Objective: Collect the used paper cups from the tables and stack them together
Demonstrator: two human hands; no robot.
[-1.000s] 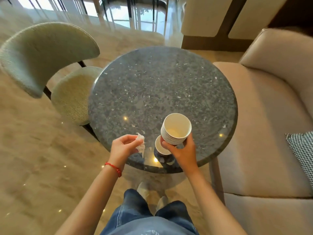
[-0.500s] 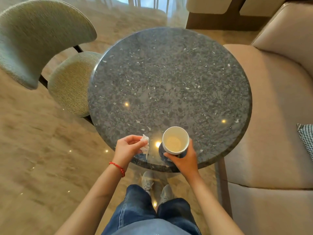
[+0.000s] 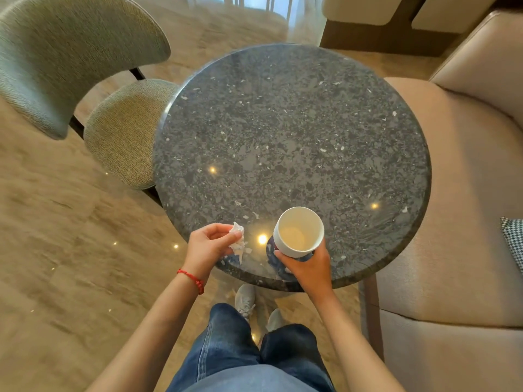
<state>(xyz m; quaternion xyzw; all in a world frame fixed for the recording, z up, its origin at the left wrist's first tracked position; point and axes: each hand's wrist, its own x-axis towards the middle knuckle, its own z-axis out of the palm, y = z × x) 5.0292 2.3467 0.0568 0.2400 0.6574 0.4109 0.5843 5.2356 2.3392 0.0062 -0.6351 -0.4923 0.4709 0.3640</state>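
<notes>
A stack of white paper cups (image 3: 298, 232) stands upright near the front edge of the round dark stone table (image 3: 297, 131). I look straight down into the top cup, which is empty with a pale stained bottom. My right hand (image 3: 307, 268) grips the stack from the near side, low on its wall. My left hand (image 3: 208, 246) hovers at the table's front left edge and pinches a crumpled white tissue (image 3: 237, 241). How many cups are nested in the stack is hidden from this angle.
A green upholstered chair (image 3: 85, 75) stands left of the table, its seat tucked against the rim. A beige sofa (image 3: 458, 193) runs along the right, with a checked cushion (image 3: 513, 241) at the edge. Polished stone floor lies around; my legs and shoes are below.
One second ago the stack was tilted above a single cup on the table. The stack has come down over that cup and now stands upright. The left hand still holds the tissue.
</notes>
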